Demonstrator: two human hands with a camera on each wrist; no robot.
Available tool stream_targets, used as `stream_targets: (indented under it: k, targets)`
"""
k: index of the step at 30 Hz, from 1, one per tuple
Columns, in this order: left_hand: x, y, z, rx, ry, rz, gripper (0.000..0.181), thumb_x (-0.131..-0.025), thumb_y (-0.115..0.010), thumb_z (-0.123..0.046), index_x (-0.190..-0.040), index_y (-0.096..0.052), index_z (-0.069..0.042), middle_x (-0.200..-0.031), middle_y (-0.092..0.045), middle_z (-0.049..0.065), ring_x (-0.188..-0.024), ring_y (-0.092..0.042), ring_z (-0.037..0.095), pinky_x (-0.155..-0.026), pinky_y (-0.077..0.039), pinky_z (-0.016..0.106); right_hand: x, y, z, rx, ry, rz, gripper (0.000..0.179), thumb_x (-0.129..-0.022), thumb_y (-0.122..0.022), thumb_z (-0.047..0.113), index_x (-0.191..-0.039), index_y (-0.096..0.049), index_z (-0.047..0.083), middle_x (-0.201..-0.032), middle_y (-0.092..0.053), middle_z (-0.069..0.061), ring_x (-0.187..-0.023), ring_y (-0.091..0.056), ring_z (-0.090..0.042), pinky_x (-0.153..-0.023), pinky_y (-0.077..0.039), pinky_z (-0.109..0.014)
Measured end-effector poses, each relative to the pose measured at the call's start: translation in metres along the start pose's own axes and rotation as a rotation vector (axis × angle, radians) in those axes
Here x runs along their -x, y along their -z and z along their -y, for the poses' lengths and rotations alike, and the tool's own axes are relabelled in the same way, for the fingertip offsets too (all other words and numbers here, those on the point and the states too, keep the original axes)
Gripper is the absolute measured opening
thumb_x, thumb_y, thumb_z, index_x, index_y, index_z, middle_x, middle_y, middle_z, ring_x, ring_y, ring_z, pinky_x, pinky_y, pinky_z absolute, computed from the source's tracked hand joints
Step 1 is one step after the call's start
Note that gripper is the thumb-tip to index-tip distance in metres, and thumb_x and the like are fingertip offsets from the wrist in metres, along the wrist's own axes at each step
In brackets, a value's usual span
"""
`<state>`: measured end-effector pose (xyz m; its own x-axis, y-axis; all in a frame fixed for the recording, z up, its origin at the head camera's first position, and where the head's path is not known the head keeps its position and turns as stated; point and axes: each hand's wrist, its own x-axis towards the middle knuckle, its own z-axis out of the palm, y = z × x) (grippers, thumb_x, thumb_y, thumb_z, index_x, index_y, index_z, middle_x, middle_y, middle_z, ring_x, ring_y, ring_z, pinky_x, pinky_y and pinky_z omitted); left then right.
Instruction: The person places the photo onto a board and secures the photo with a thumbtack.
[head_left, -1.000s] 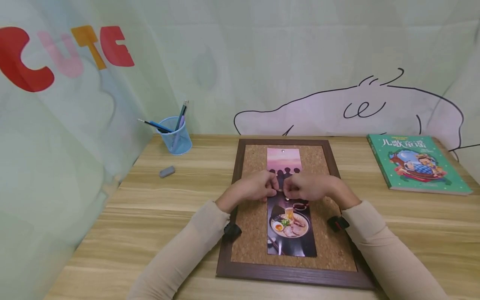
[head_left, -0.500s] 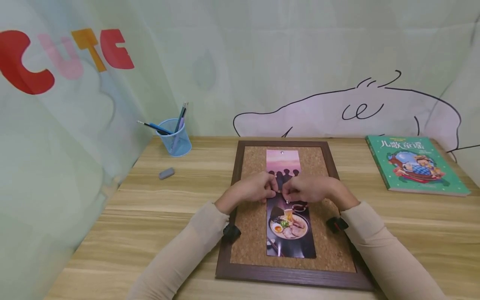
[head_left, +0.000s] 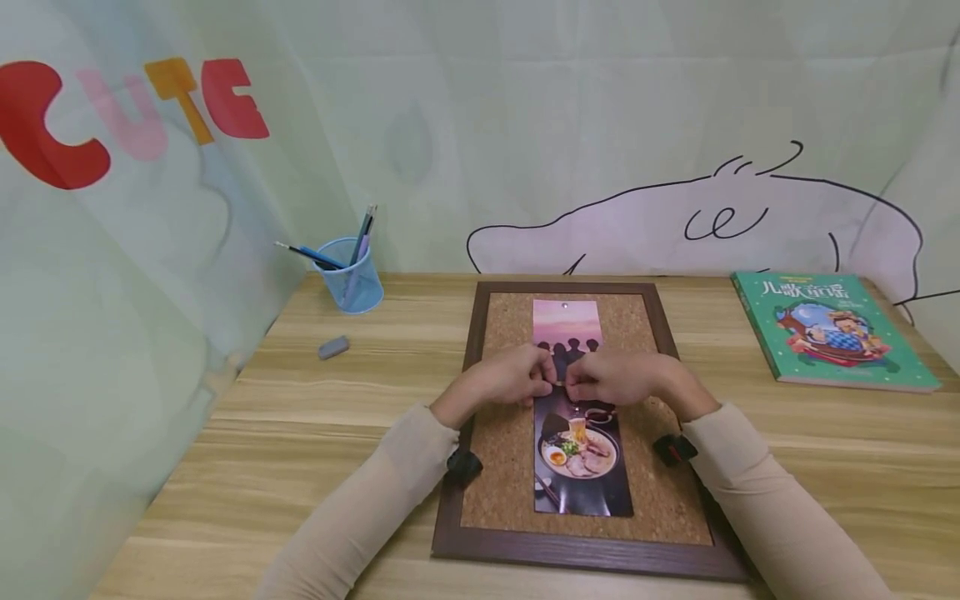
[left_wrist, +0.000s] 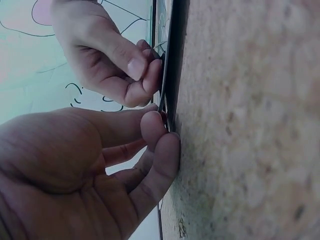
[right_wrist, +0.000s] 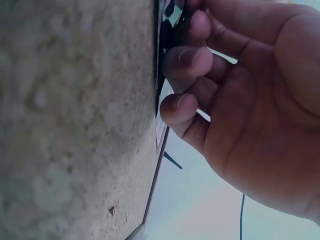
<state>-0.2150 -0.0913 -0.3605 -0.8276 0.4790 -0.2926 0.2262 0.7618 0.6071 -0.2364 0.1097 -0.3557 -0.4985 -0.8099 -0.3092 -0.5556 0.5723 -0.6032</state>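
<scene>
Two photo cards lie end to end on a framed corkboard (head_left: pixel 502 483). The pink-sky photo (head_left: pixel 567 321) has a silver pin (head_left: pixel 565 305) at its top. Below it is the ramen photo (head_left: pixel 581 492). My left hand (head_left: pixel 513 375) pinches a photo's thin edge between thumb and fingers near the join; which card is hidden. My right hand (head_left: pixel 618 377) has its fingers curled at the ramen photo's top, a small shiny thumbtack (head_left: pixel 577 408) at its fingertips. In the right wrist view, the fingers (right_wrist: pixel 181 108) lie close against the dark photo; the thumbtack is hidden there.
A blue mesh pen cup (head_left: pixel 356 287) holds pencils at the back left, with a grey eraser (head_left: pixel 333 347) in front of it. A green book (head_left: pixel 836 329) lies at the right. Behind the wooden table (head_left: pixel 337 433) hangs a printed curtain (head_left: pixel 570 125).
The shiny thumbtack has shifted slightly down and shows smaller below the right fingertips. Both hands stay almost in place over the join. The head view tilted a little at first.
</scene>
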Motion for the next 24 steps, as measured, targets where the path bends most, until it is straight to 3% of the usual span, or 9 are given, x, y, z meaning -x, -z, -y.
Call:
stream_targets:
  k: [8,20,24]
  targets:
    - [-0.0002,-0.0007,0.0001,-0.002,0.008,-0.002,0.004,-0.098,-0.063,-0.007,-0.101,-0.065,-0.006,-0.067,-0.059,0.001,-0.054,-0.054,0.009,-0.051,-0.041,0.022,0.0031,0.0003,-0.0015,-0.011,0.013,0.033,0.006,-0.097,-0.064,0.01,-0.091,-0.065,0.01,-0.076,-0.058,0.004,-0.065,-0.052,-0.007,-0.058,-0.042,-0.023]
    - [0.0005,-0.0002,0.0006,-0.008,-0.008,-0.008,0.003,-0.098,-0.063,-0.007,-0.101,-0.065,-0.006,-0.068,-0.058,0.001,-0.055,-0.054,0.01,-0.052,-0.041,0.023,0.0009,-0.0008,-0.0033,0.054,0.131,0.002,0.012,-0.097,-0.061,0.006,-0.088,-0.061,0.013,-0.075,-0.053,0.008,-0.065,-0.05,-0.005,-0.06,-0.041,-0.023]
    - [0.001,0.0004,0.0007,-0.017,-0.012,-0.014,0.004,-0.098,-0.064,-0.007,-0.101,-0.065,-0.006,-0.068,-0.058,0.001,-0.055,-0.054,0.01,-0.053,-0.04,0.023,0.0006,-0.001,-0.0019,0.048,0.133,-0.002,0.011,-0.098,-0.061,0.008,-0.088,-0.062,0.013,-0.076,-0.052,0.007,-0.067,-0.049,-0.006,-0.06,-0.041,-0.023]
